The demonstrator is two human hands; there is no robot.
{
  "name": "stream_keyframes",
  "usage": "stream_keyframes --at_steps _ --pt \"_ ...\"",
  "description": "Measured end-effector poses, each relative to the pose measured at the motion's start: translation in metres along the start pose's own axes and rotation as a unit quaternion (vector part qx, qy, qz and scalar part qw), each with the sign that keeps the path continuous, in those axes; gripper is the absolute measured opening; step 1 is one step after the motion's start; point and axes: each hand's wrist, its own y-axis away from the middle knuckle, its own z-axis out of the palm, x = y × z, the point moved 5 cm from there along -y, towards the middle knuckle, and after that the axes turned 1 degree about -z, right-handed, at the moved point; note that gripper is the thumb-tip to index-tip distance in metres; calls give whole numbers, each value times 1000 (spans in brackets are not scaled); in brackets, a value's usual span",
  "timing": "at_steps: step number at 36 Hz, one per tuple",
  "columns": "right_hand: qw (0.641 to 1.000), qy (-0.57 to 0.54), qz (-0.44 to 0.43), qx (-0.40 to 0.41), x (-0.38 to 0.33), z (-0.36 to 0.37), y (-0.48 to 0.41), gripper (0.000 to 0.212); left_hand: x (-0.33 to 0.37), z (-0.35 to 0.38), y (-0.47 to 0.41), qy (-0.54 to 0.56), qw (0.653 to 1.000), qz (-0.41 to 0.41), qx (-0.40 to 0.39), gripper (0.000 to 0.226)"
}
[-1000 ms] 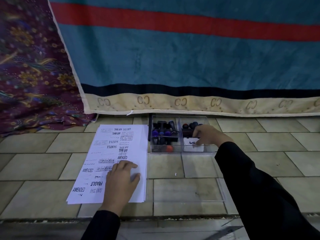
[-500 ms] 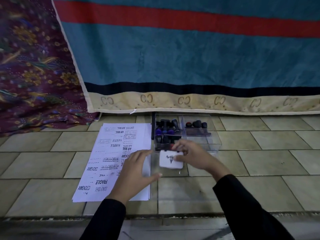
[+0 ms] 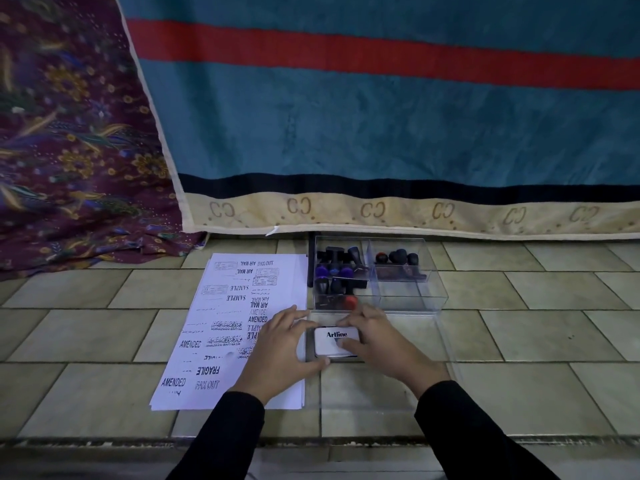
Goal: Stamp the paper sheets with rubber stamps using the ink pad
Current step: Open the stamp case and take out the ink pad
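Tiled floor [image 3: 104, 327], left hand [image 3: 280, 348] and right hand [image 3: 377, 341] both gripping white "Artline" ink pad [image 3: 335, 341], paper sheets [image 3: 221, 327] stamped "AMENDED", "FRAGILE"

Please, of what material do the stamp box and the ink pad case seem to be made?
Stamp box: clear hard plastic, probably acrylic; the stamps and tiles show through its glossy walls.
Ink pad case: smooth white lid with printed "Artline"; painted metal or plastic, I cannot tell which.
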Motion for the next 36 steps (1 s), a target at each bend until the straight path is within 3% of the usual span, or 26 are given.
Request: stream_keyframes --at_steps 3,5,17,24,30,36 --pt "999 29 -24 -6 -3 0 6 57 -2 1 0 11 1000 -1 4 71" --pt "998 50 -43 2 -3 0 8 59 -2 1 -1 30 1000 -7 1 72" --pt "992 87 -87 3 -8 -11 6 30 -10 3 -4 86 996 -25 -21 77" --pt "995 40 -60 70 -13 -28 -6 20 -11 4 -3 130 991 -36 -15 94" --pt "986 86 -52 135 -14 -30 -14 8 -14 2 0 158 986 -55 -5 74" --pt "976 110 -39 184 -10 -28 -18 12 -14 1 1 155 986 -60 -5 62"
